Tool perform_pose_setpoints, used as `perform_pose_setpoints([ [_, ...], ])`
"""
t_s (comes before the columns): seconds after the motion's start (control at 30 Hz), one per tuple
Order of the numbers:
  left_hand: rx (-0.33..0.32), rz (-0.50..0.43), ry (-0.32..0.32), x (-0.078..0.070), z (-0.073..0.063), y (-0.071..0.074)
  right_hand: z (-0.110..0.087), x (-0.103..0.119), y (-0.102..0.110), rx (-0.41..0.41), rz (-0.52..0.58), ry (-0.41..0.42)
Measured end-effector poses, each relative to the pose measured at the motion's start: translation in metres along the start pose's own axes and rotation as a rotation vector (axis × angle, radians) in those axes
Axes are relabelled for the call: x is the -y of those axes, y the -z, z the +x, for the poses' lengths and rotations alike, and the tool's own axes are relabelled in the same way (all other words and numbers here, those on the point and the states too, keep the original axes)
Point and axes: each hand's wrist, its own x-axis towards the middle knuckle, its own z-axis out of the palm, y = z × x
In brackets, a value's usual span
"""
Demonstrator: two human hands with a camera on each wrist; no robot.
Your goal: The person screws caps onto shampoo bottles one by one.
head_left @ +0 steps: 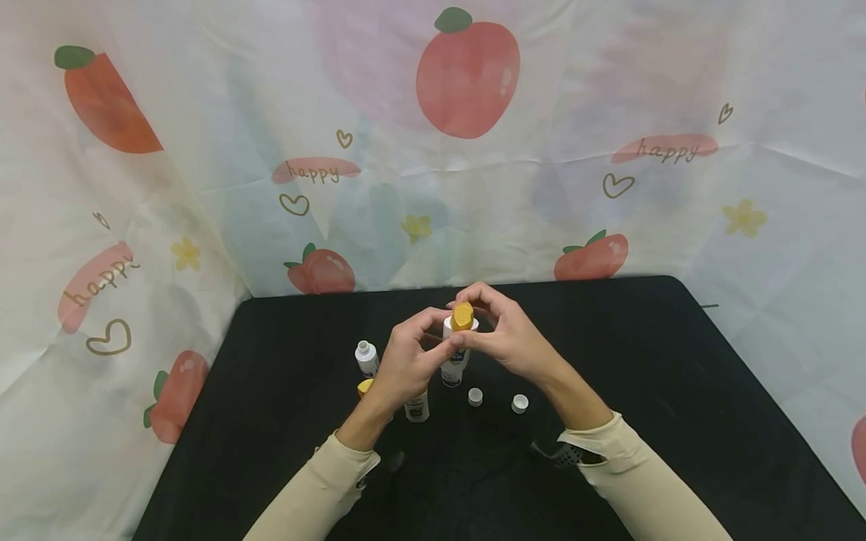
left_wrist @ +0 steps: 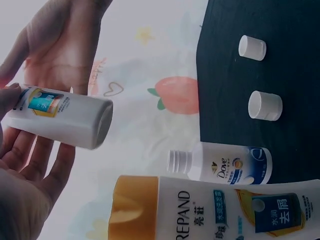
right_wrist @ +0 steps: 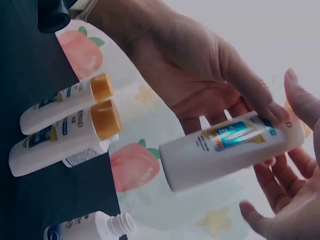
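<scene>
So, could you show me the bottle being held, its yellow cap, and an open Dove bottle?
Held bottle (right_wrist: 237, 136): right wrist view, on its label.
Yellow cap (head_left: 463, 316): head view, on its upper surface.
Open Dove bottle (left_wrist: 232, 164): left wrist view, on its printed front.

Head view bright, softly lit; wrist views dimmer, hazy; glare on bottle label (right_wrist: 239, 136)

Pale fruit-print cloth backdrop (head_left: 501, 203), black table (head_left: 643, 376)
</scene>
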Motion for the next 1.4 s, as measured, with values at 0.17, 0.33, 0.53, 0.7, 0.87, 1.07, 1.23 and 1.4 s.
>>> perform_pose_setpoints([
  [0.17,-0.006,-0.005,0.049,0.001,0.0,0.003,-0.001,-0.001,0.004,0.017,-0.067,0.037],
  [0.33,0.007,-0.037,0.101,0.002,0.001,0.003,0.0,0.0,0.005,-0.002,-0.088,0.025],
  [0.53,0.036,-0.118,0.176,-0.001,0.0,0.001,-0.001,-0.002,0.006,-0.021,-0.083,-0.01],
  [0.7,0.029,-0.178,0.184,-0.001,0.0,0.001,-0.001,-0.001,0.008,-0.032,-0.063,-0.031],
  [0.87,0.016,-0.19,0.159,0.001,0.002,0.002,-0.001,0.001,0.01,-0.03,-0.06,-0.038],
  [1.07,-0.027,-0.133,0.138,0.002,0.001,0.002,-0.001,0.002,0.01,-0.045,-0.061,-0.041],
  [1.23,-0.047,-0.092,0.132,-0.001,0.001,0.001,-0.001,0.007,0.008,-0.089,-0.053,-0.045],
  [1.4,-0.055,-0.088,0.109,-0.003,0.001,0.001,-0.002,0.008,0.005,-0.122,-0.064,-0.046],
])
